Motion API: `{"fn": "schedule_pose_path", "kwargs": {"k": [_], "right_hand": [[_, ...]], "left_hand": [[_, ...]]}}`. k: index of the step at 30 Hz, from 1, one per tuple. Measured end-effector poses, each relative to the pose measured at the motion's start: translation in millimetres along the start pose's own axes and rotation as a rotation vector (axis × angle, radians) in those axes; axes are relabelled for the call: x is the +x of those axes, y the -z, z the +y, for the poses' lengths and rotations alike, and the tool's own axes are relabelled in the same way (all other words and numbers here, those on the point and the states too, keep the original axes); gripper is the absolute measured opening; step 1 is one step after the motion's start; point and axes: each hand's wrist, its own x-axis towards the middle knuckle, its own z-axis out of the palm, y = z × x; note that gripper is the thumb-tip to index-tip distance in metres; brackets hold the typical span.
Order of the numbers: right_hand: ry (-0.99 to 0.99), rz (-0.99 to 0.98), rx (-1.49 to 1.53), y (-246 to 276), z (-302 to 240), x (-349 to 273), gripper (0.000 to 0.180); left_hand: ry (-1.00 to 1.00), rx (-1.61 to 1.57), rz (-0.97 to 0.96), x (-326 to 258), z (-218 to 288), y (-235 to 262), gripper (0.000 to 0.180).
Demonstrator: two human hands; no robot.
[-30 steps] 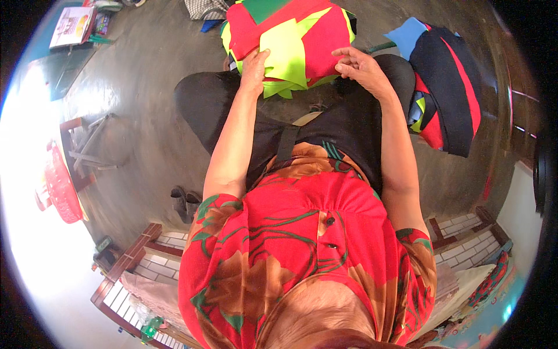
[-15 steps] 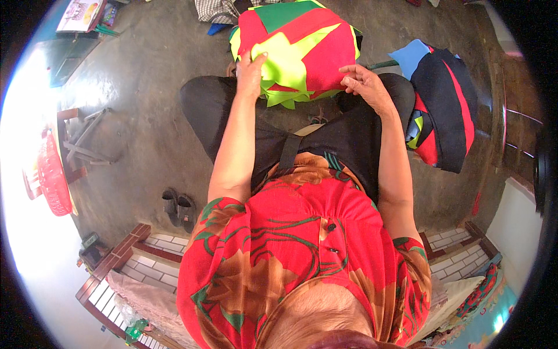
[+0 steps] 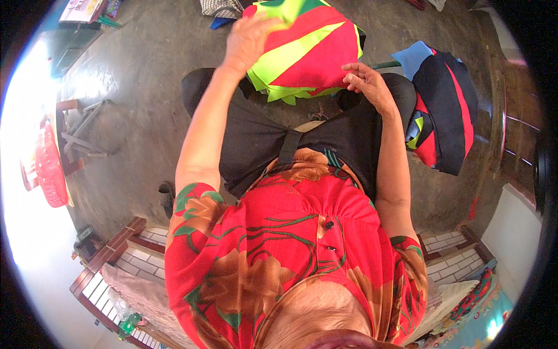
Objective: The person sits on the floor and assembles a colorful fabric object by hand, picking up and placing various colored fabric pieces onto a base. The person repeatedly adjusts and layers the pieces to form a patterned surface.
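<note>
Head view, seated person, looking down over own lap.

Left hand (image 3: 249, 39): raised at 12 o'clock, fingers curled over the top left edge of the patchwork cloth bundle (image 3: 311, 49), pinching a yellow-green fold. Closed on the cloth.

Right hand (image 3: 367, 84): at 1 o'clock, fingers loosely bent, fingertips resting on the bundle's lower right red edge. Touching; whether it actually grips cannot be told.

Bundle: red, yellow-green and green panels, zigzag points hanging along its lower edge. It sits over the knees, above the black skirt (image 3: 273, 136), at 12 o'clock from frame centre.

Second cloth pile (image 3: 444, 110): black with red stripes and a bit of yellow-green, at 2 o'clock, just beside the right forearm. A light blue piece (image 3: 414, 57) lies touching its upper left corner.

Printed matter: a flat rectangular booklet or package (image 3: 81, 9), multicoloured cover, at 10 o'clock near the top rim; print too small to make out.

Red plastic stool (image 3: 49, 166) at 9 o'clock, beside a wooden frame (image 3: 81, 131). Small green bottle (image 3: 129, 323) at 7 o'clock on the brick ledge (image 3: 125, 247). Grey concrete floor (image 3: 151, 70).
</note>
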Motion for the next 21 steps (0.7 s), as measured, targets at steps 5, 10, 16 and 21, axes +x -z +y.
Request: {"fn": "schedule_pose_path", "kwargs": {"k": [5,10,16,21], "right_hand": [[-0.010,-0.021,-0.026,2,1,1,0.030],[0.000,-0.014,-0.031,3,5,1,0.036],[0.012,-0.032,-0.043,5,9,2,0.036],[0.030,-0.034,-0.017,4,9,1,0.036]], "left_hand": [[0.123,-0.002,-0.281,-72,21,-49,0.034],[0.138,0.007,-0.300,-71,29,-40,0.026],[0.162,-0.044,-0.342,-71,35,-38,0.014],[0.146,-0.049,-0.329,-76,31,-39,0.016]]}}
